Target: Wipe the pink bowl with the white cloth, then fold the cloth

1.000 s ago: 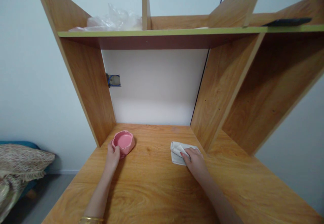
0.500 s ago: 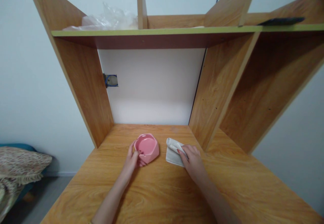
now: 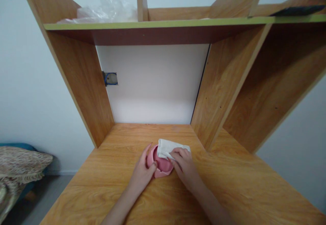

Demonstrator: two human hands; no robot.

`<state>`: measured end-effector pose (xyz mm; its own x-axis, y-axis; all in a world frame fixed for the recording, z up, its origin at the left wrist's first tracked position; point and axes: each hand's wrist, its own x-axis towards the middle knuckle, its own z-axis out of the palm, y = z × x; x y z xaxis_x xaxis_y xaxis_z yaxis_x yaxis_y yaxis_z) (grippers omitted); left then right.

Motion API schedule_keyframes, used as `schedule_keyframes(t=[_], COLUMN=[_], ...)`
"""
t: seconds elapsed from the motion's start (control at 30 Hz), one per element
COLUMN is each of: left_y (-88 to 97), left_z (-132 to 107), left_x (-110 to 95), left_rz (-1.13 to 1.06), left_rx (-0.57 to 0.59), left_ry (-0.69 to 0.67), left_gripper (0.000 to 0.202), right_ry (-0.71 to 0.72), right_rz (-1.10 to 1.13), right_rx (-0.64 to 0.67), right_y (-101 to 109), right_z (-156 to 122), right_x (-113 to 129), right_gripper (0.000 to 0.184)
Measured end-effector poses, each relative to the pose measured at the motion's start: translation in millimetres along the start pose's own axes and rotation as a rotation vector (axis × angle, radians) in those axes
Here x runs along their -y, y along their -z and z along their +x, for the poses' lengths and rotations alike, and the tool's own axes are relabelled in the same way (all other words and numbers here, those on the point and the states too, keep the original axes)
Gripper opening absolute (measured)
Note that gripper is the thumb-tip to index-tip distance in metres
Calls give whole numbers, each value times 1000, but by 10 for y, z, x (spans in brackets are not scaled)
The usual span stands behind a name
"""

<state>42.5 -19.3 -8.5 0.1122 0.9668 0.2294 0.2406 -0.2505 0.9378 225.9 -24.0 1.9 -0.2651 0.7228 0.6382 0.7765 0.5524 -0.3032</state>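
Left grip (image 3: pixel 142 171): angular bowl (image 3: pixel 163 166) — right (image 3: pixel 185 168): folded cloth (image 3: pixel 166 147).

The left hand (image 3: pixel 143 168) covers part of the left wall of the pink dish (image 3: pixel 163 172), the white cloth (image 3: pixel 166 147) in the right hand (image 3: pixel 184 165) hides its far right rim, and both forearms (image 3: pixel 124 198) run out of frame on its near side. Far left of the dish, the patterned blanket (image 3: pixel 21 160) is cut off; high to its right, the dark flat object (image 3: pixel 297 11) is too blurred to identify.
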Motion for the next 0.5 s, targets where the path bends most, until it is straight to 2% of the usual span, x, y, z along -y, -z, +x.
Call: schedule_keyframes(t=[0.13,0.27,0.37,0.5], left_y=[-12,-16,-23,-41], left_z=[-3,-33,-56,-69], left_x=[-18,-59,-91,-129], left_rz=[96,181,221,235], left_rx=[-25,-39,-30,-30], left_ry=[-131,-186,-203,-206], left_gripper=[54,51,52,56], right_ry=[-27,-94,-214,-393], right_rz=[30,136,199,161], right_rx=[-19,-51,-136,-265], right_y=[-21,-40,-140,-312], right_z=[-3,-2,-21,-64], right_x=[42,46,-29,-183], right_gripper=[13,12,14,24])
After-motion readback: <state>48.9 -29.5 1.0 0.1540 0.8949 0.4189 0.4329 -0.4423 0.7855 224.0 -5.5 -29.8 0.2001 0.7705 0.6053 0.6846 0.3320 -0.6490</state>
